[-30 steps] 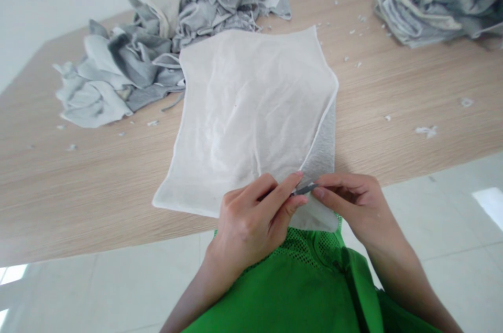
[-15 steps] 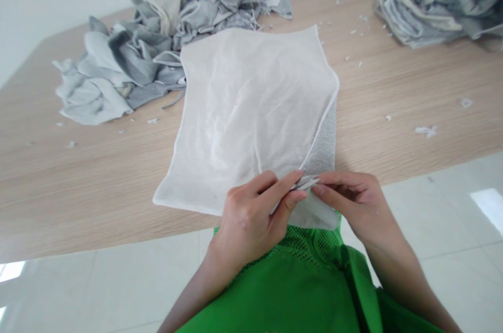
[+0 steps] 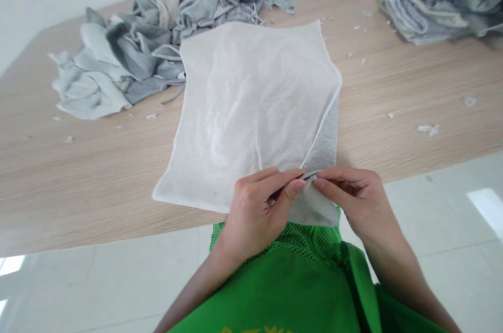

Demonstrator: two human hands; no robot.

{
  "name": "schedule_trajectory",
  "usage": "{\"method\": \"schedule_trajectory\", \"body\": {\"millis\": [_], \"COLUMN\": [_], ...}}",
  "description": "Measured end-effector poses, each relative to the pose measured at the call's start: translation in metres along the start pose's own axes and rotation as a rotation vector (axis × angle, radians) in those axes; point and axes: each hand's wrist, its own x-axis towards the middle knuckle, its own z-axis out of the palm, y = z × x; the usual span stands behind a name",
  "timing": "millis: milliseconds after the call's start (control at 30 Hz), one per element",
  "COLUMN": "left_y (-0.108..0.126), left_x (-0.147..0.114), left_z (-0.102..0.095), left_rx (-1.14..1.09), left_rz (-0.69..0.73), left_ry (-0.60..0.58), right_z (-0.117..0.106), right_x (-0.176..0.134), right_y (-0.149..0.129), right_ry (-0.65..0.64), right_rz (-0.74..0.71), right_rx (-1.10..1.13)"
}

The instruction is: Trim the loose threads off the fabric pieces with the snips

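Note:
A whitish square cloth (image 3: 236,113) with a stitched edge lies spread on the table, its near right part hanging past the table's front edge. Along its right side a flap is turned back, showing grey fabric (image 3: 325,131). My left hand (image 3: 263,199) is closed over the near right edge, thumb and forefinger pinching the cloth. Close beside it, my right hand (image 3: 356,194) pinches the same edge between thumb and fingertips. A thin grey sliver shows between the two hands; whether it is folded fabric or a small tool I cannot tell.
A loose heap of grey and cream cloths (image 3: 137,55) lies at the back left of the wooden table (image 3: 393,150). Another cloth pile (image 3: 444,3) sits at the back right. Scraps of white lint (image 3: 428,129) are scattered about. Green clothing (image 3: 283,280) is below my hands.
The pale pointed shape between my fingertips now shows as a narrow grey sliver. My left fingers have shifted slightly at the edge. The whole view has moved a little.

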Motion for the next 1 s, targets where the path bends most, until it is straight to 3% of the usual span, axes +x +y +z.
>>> {"method": "schedule_trajectory", "body": {"millis": [233,467,700,1000], "left_y": [-0.002,-0.014,-0.002,-0.004], "left_x": [0.002,0.003,-0.003,-0.009], "left_z": [-0.005,-0.016,-0.02,-0.008], "left_rx": [-0.055,-0.043,0.005,0.232], "left_rz": [-0.091,-0.13,-0.024,0.103], "left_ry": [-0.014,0.059,-0.042,0.058], "right_z": [0.001,-0.001,0.001,0.0], "right_x": [-0.001,-0.001,-0.002,-0.003], "right_y": [0.001,0.0,-0.002,0.001], "right_ry": [0.003,0.011,0.008,0.012], "right_rz": [0.005,0.048,0.038,0.026], "right_rx": [-0.024,-0.064,-0.071,-0.068]}}
